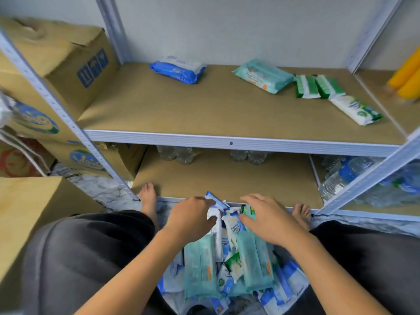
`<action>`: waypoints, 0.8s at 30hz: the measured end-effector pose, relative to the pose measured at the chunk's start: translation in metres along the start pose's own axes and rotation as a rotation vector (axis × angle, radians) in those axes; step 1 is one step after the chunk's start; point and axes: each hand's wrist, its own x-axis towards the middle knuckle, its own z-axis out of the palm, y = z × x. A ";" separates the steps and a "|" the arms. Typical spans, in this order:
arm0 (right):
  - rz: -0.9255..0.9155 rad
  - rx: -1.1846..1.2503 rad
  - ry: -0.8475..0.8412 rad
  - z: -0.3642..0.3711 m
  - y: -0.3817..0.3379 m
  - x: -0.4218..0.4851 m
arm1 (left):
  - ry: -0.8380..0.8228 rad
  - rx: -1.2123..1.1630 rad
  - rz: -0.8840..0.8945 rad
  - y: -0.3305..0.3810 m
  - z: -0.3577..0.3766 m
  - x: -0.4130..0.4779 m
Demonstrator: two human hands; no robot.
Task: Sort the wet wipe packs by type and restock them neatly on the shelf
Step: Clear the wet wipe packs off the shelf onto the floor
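Wipe packs (227,264) lie piled on the floor (106,190) before you, while the middle shelf (204,110) carries a blue pack (177,70), a teal pack (263,75), two green packs (305,86) and a white-and-green pack (355,110), each kind in its own spot. Your left hand (191,214) has its grip curled round a white-and-blue pack (214,218) at the pile's far end, and your right hand (270,220) lies spread over the neighbouring packs, holding nothing. Lift that one pack clear, steady the rest with the flat hand, check its print, then set it squarely beside its own kind.
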 end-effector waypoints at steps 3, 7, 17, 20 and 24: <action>-0.052 0.041 0.094 -0.059 -0.011 -0.004 | 0.137 0.053 0.039 0.003 -0.055 0.005; -0.066 0.046 0.238 -0.125 -0.011 0.022 | 0.315 0.068 0.056 -0.005 -0.110 0.037; 0.099 -0.098 0.448 -0.196 0.042 0.193 | 0.362 0.170 0.041 -0.049 -0.183 0.181; 0.167 -0.213 0.421 -0.205 0.054 0.237 | 0.360 0.191 0.022 -0.060 -0.194 0.224; 0.258 -0.229 0.312 -0.202 0.062 0.262 | 0.355 0.271 -0.059 -0.078 -0.202 0.277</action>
